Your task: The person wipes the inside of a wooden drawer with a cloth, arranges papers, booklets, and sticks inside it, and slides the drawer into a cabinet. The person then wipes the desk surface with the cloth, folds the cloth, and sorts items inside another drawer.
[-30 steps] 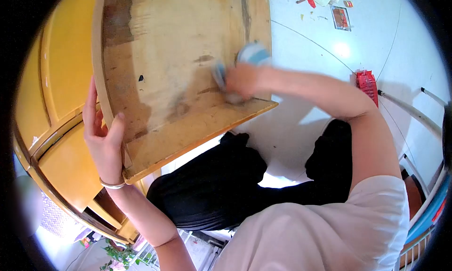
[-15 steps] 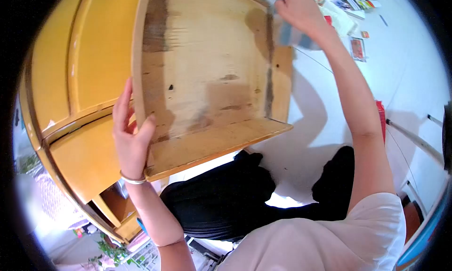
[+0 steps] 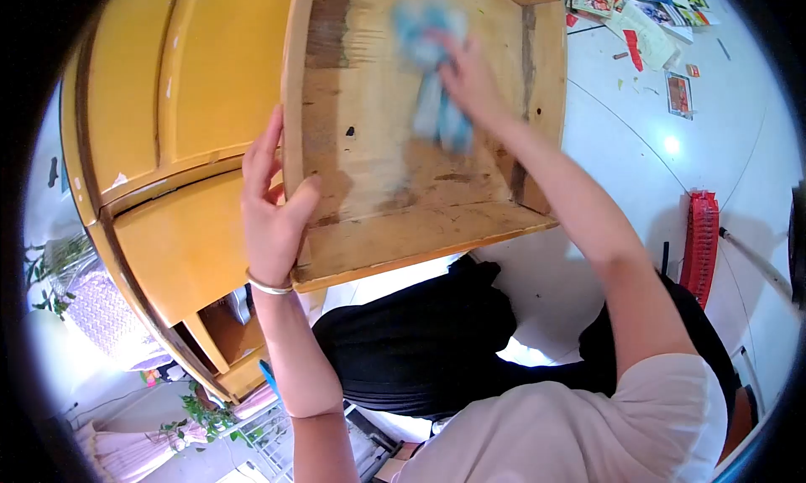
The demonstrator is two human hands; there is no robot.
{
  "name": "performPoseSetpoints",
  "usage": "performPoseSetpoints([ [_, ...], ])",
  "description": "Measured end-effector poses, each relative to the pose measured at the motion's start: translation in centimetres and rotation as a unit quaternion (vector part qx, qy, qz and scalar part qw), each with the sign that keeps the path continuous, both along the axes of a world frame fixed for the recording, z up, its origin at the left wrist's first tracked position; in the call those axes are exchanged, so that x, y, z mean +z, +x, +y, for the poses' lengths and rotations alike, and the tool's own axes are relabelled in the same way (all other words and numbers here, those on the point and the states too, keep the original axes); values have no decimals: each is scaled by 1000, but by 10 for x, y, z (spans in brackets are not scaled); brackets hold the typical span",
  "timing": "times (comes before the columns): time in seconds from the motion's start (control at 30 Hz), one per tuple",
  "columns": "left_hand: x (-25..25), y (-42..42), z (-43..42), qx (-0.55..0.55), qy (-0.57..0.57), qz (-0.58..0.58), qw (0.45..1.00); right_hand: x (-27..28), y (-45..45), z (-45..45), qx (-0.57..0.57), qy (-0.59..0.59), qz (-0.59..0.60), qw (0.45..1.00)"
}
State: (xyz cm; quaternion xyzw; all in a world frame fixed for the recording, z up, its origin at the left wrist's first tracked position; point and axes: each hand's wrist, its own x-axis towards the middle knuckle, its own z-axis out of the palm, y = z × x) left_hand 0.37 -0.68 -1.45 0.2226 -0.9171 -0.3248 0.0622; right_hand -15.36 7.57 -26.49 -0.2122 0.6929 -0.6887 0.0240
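A wooden drawer (image 3: pixel 428 240) is tilted up in front of me, its stained inside facing me. My left hand (image 3: pixel 277 198) grips the drawer's left side wall, thumb on the inside and fingers along the outside. Inside the drawer, my right hand (image 3: pixel 470 80) holds a blue and white cloth (image 3: pixel 442 118) against or close to the bottom panel. The cloth is blurred by motion, and part of it hangs below the hand. Dark marks and a small hole show on the panel.
To the left stands a yellow wooden cabinet (image 3: pixel 210 72) with an open compartment low down. Papers and booklets (image 3: pixel 646 21) lie scattered on the white floor at the upper right. A red ridged object (image 3: pixel 699 248) and a pole (image 3: pixel 760 261) are at the right. Plant leaves (image 3: pixel 197 412) show lower left.
My right hand has moved with the cloth from the drawer's upper right edge to the middle of its inside. My left hand keeps its hold; the whole view has shifted slightly.
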Motion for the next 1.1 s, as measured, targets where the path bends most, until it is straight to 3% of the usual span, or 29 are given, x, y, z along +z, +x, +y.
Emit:
performPoseSetpoints([
  [0.1, 4, -3, 4, -6, 4, 7, 1000, 36, 7, -21, -72, 37, 96, 992],
  [0.13, 5, -4, 3, -6, 3, 10, 1000, 54, 32, -30, 130, 159, 159, 966],
  [0.2, 1, -5, -2, -23, -14, 9, 1000, 69, 75, -24, 322, 274, 211, 881],
  [0.23, -1, -5, -6, -25, -15, 9, 1000, 66, 84, -14, 251, 101, 296, 916],
  [0.27, -3, -3, -10, -22, 0, 7, 1000, 61, 90, -7, 172, -75, 366, 912],
  [0.3, -5, 0, -12, -18, 17, 6, 1000, 57, 70, -10, 181, -1, 212, 961],
  [0.37, -6, 1, -12, -6, 35, 3, 999, 19, 3, -20, -31, 97, 149, 984],
  [0.4, -6, 0, -10, 3, 49, 4, 999, 16, -18, -15, -247, 112, 240, 932],
  [0.43, -5, -2, -9, 0, 47, 7, 999, 14, -19, -17, -250, 111, 242, 931],
  [0.5, -3, -5, -8, -17, -13, -9, 1000, 28, -8, -26, -40, 128, 106, 985],
  [0.53, -4, -4, -9, -25, -16, -2, 1000, 53, 28, -30, 10, -64, 48, 997],
  [0.57, -6, -4, -13, -27, -16, 2, 1000, 38, 62, -46, 22, 12, 284, 958],
  [0.6, -6, -8, -16, -33, -16, 9, 999, 58, 74, -43, 5, 11, 295, 955],
  [0.67, -4, -9, -7, -35, 17, 7, 999, 87, 98, -29, 95, -44, 387, 916],
  [0.77, 2, -17, 3, -20, -5, -6, 1000, 75, 46, -39, 114, -57, 398, 909],
  [0.83, 3, -17, 4, -22, -16, -4, 1000, 97, -6, -28, 215, 180, 275, 920],
  [0.9, 3, -20, 4, -27, -26, -1, 999, 71, -53, -57, -70, 126, 242, 960],
  [0.97, 3, -18, 6, -17, -11, -5, 1000, 43, -102, -53, -167, 192, 143, 957],
  [1.03, 2, -17, 10, -6, 1, -6, 1000, -3, -120, -30, -205, 176, 188, 944],
  [1.1, -1, -18, 9, 1, 11, 5, 1000, -47, -114, -11, -259, 276, 151, 913],
])
